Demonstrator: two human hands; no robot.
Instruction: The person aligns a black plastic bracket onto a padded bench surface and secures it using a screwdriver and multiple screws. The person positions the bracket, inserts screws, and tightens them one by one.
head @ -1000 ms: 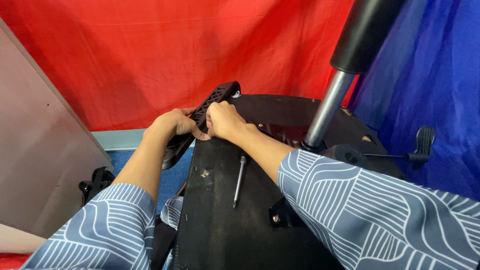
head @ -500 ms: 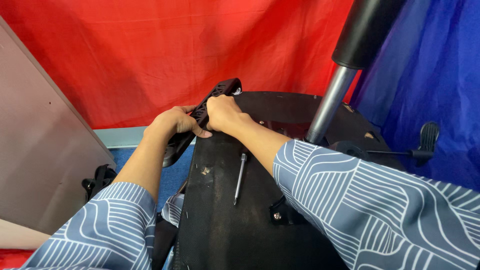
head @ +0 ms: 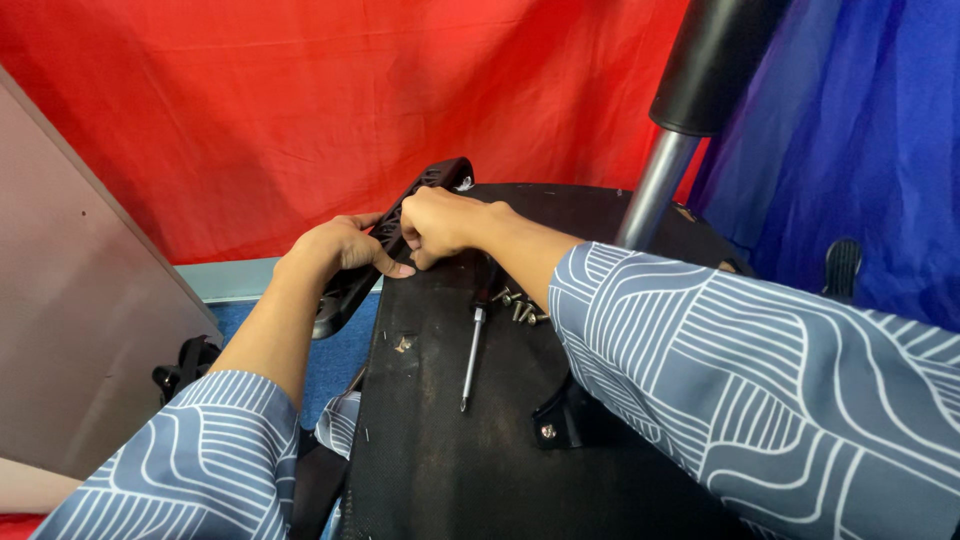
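Black, upturned chair seat base (head: pixel 480 450) carries everything; the ribbed armrest bracket (head: pixel 395 245) lies along its left edge. Left hand (head: pixel 335 250) grips it firmly; right hand (head: pixel 435 222) fingers pinch at its holes. Screwdriver (head: pixel 472 350) and screws (head: pixel 520 308) lie nearby; keep the bracket steady.

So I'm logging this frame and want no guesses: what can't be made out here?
Head view only:
- Right hand: its fingertips curl under, hiding whatever they pinch at the black armrest bracket.
- Left hand: covers the bracket's middle.
- Screws: too small to count; the right forearm partly covers them.
- Screwdriver: its handle is under the forearm.
- Grey post: its base is behind the sleeve.
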